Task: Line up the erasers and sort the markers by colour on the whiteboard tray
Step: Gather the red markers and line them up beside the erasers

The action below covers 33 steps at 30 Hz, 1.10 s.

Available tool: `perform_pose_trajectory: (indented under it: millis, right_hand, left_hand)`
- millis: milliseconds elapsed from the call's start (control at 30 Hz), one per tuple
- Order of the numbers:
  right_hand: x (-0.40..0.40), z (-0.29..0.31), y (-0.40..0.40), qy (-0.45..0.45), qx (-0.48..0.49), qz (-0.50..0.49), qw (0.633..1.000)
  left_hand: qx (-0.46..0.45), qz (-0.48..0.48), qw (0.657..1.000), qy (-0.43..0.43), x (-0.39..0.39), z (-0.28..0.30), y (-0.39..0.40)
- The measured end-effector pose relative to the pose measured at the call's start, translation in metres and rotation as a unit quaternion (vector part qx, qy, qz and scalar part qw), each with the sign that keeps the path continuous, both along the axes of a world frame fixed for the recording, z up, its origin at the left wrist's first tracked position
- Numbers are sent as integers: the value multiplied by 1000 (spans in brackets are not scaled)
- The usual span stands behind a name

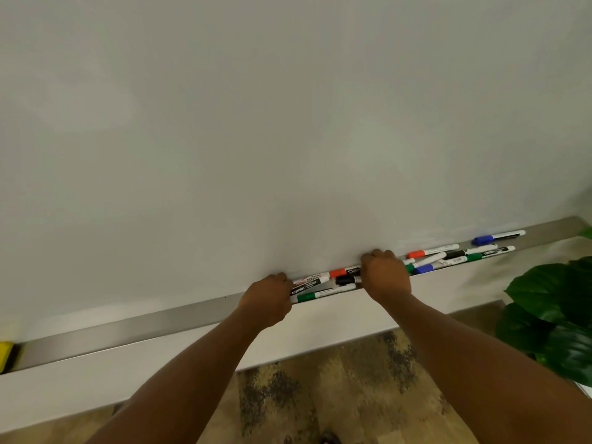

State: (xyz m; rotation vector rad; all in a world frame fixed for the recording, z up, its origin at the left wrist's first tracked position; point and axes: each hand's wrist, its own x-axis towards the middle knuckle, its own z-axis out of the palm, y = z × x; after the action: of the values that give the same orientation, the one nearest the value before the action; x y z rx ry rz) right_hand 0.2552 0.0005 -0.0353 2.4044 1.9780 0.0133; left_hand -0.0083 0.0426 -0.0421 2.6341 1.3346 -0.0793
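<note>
A metal tray (134,331) runs along the whiteboard's bottom edge. A bundle of markers lies between my hands: a red-capped marker (323,276), a black marker (347,280) and a green marker (320,294). My left hand (267,299) curls round the bundle's left end. My right hand (386,274) curls over its right end, fingers hidden. Further right lie more markers: an orange-capped one (431,251), a blue one (426,268), another green one (487,254) and a separate blue marker (498,237). A yellow eraser (5,355) sits at the tray's far left.
The whiteboard (288,123) fills the upper view. A leafy green plant (554,312) stands at the lower right, close to my right forearm. Patterned carpet (336,395) lies below the tray.
</note>
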Motion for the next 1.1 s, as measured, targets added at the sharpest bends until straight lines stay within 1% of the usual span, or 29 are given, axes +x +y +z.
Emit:
perform_pose_trajectory:
  millis: [100,200,333,567,667,733,800,833,933,1033,1100]
  right_hand:
    - [20,2,-4,53,22,-110,992]
    - [31,3,-3,116,15,-166,979]
    - [28,0,0,152,3,-188,970]
    - [28,-6,7,243,2,-217,945]
    - [31,-9,11,302,17,-242,922]
    - [34,-9,13,348,42,-264,899]
    - [37,-10,14,398,74,-289,868]
    - [37,-11,15,426,91,-302,848]
    - [37,-14,15,521,134,-336,773]
    - [40,-15,13,591,175,-360,701]
    - [50,-14,10,606,195,-375,674]
  left_hand:
    - [-4,-8,999,-48,11,7,0]
    - [-22,-34,997,-69,31,13,-1]
    - [-46,-57,994,-77,60,11,-4]
    - [-59,-5,996,-66,86,2,0]
    - [-53,3,996,-68,88,-1,-1]
    - [-48,1,996,-74,87,-3,-1]
    - [-45,-2,996,-80,86,-4,-1]
    - [-44,-3,996,-82,87,-4,-1]
    - [-44,-4,995,-88,90,-3,-1]
    - [-41,-12,994,-97,94,0,-2]
    - [-35,-31,993,-105,100,2,-2]
